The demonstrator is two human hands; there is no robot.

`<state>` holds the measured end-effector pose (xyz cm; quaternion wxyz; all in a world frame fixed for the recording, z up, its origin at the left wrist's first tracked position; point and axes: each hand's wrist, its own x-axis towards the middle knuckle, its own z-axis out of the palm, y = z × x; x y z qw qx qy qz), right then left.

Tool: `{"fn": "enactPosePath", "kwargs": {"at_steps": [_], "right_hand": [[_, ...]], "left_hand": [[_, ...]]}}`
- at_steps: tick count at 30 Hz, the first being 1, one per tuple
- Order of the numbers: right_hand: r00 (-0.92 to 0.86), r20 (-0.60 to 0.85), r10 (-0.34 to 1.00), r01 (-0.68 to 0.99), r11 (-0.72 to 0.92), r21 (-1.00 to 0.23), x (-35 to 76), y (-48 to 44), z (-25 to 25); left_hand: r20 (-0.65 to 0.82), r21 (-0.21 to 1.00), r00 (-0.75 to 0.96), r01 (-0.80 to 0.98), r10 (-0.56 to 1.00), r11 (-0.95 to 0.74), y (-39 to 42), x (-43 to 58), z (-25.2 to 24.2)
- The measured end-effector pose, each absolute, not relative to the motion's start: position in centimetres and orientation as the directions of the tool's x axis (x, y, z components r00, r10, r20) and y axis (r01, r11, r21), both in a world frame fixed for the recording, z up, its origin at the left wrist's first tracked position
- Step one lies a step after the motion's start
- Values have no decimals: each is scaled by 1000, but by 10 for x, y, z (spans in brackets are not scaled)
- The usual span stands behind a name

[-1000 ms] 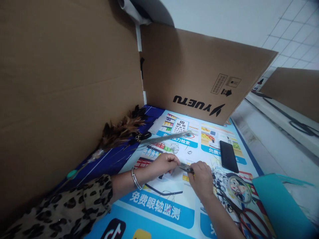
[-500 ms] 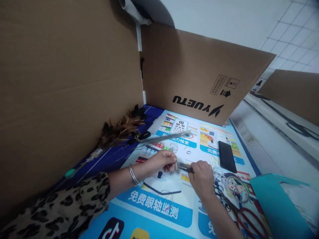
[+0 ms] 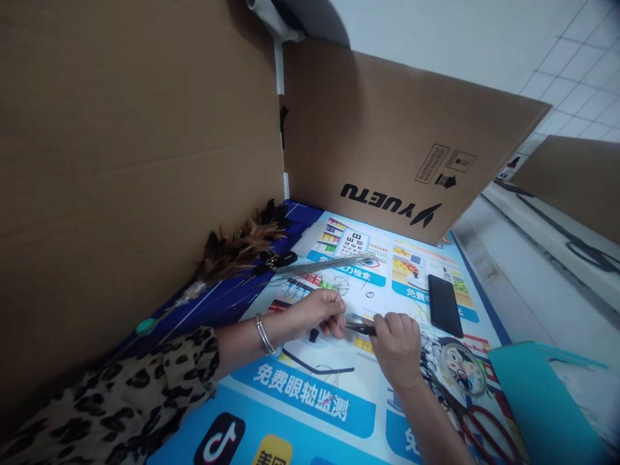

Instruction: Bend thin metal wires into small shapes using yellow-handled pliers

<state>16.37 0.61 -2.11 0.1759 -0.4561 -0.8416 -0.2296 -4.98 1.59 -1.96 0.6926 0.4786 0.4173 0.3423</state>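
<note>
My left hand (image 3: pixel 323 314), with a silver bangle at its wrist, is closed in a pinch on a short piece of thin wire (image 3: pixel 345 321). Facing it, my right hand (image 3: pixel 398 345) is wrapped round a pair of pliers (image 3: pixel 361 327). The pliers' jaws point left and meet the wire close to my left fingertips. Whether they clamp it is too small to tell. Beyond both hands, a bundle of long thin wires (image 3: pixel 329 263) lies on the printed sheet, with a small dark ring (image 3: pixel 370 295) to its right.
A black phone (image 3: pixel 444 305) lies right of my hands. Nearer are red-handled scissors (image 3: pixel 484 423), a round clear-rimmed case (image 3: pixel 464 368) and a teal box (image 3: pixel 542 394). Brown feathers (image 3: pixel 242 245) line the left side. Cardboard panels (image 3: pixel 387 142) stand behind and to the left.
The whole view has shifted slightly. The wire and pliers have turned a little against each other at my left fingertips. Both hands keep their grips.
</note>
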Motion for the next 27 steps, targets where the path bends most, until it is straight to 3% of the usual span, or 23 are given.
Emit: {"fn": "enactPosePath", "kwargs": {"at_steps": [27], "right_hand": [[-575,571,587,807,524,273,165,8,-24]], "left_hand": [[-330,900,525,-77,784,430,17,-51,-23]]}}
